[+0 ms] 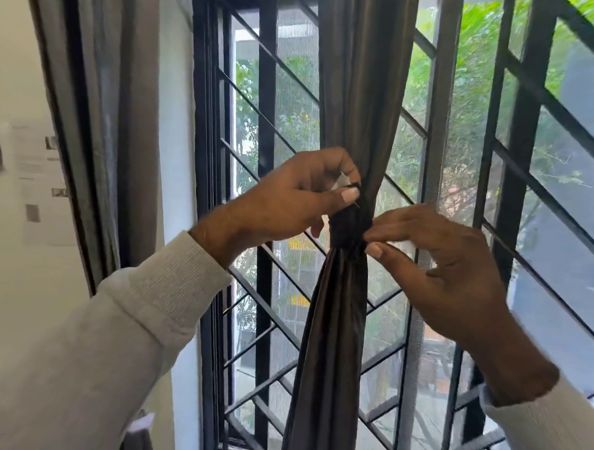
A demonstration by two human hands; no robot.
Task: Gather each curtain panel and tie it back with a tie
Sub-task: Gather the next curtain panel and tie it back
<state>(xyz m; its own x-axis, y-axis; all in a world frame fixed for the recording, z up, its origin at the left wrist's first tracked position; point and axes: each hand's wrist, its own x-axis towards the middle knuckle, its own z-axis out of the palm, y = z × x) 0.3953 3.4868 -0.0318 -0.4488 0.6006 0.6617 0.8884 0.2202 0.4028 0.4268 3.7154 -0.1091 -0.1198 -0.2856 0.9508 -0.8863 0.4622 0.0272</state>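
A dark brown curtain panel hangs in front of the window, gathered into a narrow bunch at mid-height. A black tie wraps that bunch. My left hand pinches the tie's upper end, with a small white tag, between thumb and fingers at the bunch's left. My right hand pinches the tie at its right side with thumb and fingertips. Below the tie the fabric falls straight down.
A second grey curtain panel hangs loose at the left beside the window frame. Black metal grille bars and mesh cover the window behind. A white wall with papers lies far left.
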